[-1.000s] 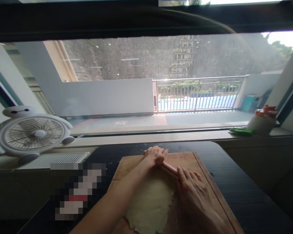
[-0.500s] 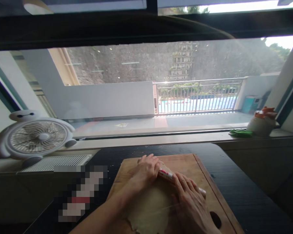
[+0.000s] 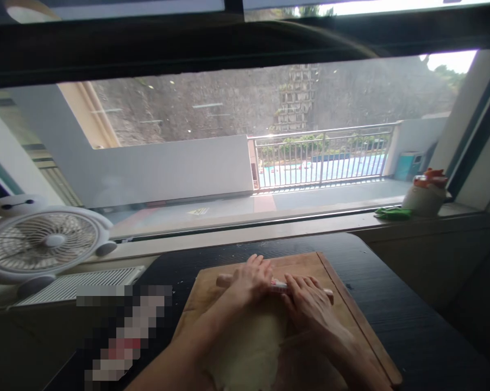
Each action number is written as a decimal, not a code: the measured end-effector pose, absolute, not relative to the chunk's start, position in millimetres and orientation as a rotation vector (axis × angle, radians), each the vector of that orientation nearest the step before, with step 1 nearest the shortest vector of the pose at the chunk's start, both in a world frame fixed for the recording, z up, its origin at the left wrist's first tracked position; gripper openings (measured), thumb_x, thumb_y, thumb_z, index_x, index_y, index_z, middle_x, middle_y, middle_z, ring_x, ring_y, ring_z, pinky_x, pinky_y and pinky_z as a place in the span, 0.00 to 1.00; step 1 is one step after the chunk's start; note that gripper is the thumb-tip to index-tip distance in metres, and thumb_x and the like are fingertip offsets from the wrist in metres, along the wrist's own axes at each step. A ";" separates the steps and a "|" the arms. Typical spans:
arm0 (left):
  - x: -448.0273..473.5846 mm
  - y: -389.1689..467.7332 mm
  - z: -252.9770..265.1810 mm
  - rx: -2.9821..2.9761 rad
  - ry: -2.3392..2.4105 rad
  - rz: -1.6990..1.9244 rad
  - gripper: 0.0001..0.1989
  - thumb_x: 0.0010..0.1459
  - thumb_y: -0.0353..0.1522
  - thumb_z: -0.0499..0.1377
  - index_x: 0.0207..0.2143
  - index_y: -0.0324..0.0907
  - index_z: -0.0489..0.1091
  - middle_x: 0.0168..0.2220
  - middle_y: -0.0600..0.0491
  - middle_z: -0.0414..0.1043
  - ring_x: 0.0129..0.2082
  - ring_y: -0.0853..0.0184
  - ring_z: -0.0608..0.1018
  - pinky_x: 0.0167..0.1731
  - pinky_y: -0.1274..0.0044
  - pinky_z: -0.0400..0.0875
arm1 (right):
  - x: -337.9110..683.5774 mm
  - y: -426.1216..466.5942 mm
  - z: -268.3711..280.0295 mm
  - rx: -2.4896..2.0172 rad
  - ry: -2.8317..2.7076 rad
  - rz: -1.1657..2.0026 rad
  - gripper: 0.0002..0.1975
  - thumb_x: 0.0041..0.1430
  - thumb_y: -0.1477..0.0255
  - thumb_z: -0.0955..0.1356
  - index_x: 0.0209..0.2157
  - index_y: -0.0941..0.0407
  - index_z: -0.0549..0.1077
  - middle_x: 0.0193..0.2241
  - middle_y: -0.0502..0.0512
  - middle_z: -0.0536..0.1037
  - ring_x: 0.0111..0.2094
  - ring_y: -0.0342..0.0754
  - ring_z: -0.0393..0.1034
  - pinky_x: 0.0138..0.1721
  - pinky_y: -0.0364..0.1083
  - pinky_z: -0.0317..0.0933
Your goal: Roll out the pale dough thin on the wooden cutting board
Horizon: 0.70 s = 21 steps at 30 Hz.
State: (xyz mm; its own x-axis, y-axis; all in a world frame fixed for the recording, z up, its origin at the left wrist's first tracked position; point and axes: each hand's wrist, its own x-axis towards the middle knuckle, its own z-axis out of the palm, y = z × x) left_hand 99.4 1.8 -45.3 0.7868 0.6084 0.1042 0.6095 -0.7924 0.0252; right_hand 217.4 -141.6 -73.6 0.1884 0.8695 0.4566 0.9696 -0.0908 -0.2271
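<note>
A wooden rolling pin (image 3: 280,287) with a light printed wrap lies across a thin sheet of pale dough (image 3: 249,347). My left hand (image 3: 251,279) is over its left part, fingers bent over the wood and pointing away from me. Over the right part lies my right hand (image 3: 308,301), its fingers draped across the pin. Both pin ends stick out beyond my hands. The dough spreads toward me between my forearms, with a ragged near edge. Beneath it is a wooden board (image 3: 330,277); my arms cover parts of both.
The board rests on a dark table (image 3: 383,309). At left a white fan (image 3: 53,239) stands by the window. A pixelated patch (image 3: 134,326) hides something on the table's left. A green cloth (image 3: 393,213) and a pale container (image 3: 426,195) with an orange top sit on the sill.
The rolling pin has turned to lie more level, its right end swinging away from me with my right hand. More of its left end shows. The whole view has shifted and tilted slightly.
</note>
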 end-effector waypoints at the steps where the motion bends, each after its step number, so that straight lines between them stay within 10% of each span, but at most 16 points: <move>1: 110.7 10.6 -44.7 -2.976 -1.054 -0.077 0.21 0.62 0.40 0.40 0.51 0.46 0.64 0.56 0.49 0.63 0.58 0.59 0.60 0.54 0.63 0.56 | 218.0 -140.8 -71.9 -2.031 -1.698 -0.267 0.16 0.59 0.68 0.61 0.48 0.55 0.67 0.41 0.54 0.73 0.43 0.50 0.65 0.48 0.49 0.53; 21: 32.0 -70.0 -59.3 -2.875 -0.924 -0.440 0.25 0.62 0.40 0.41 0.59 0.42 0.55 0.59 0.50 0.58 0.59 0.59 0.59 0.58 0.61 0.48 | 187.3 -196.3 -86.0 -1.932 -1.650 -0.300 0.24 0.55 0.70 0.63 0.55 0.50 0.61 0.50 0.52 0.68 0.51 0.52 0.58 0.54 0.52 0.49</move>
State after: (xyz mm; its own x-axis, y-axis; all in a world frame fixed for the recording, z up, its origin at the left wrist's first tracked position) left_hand 32.0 -70.0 -59.3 0.7756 0.5561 0.2987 0.5822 -0.8131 0.0021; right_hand 187.3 -196.3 -86.0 0.2112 0.8291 0.5177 0.9582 -0.0711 -0.2770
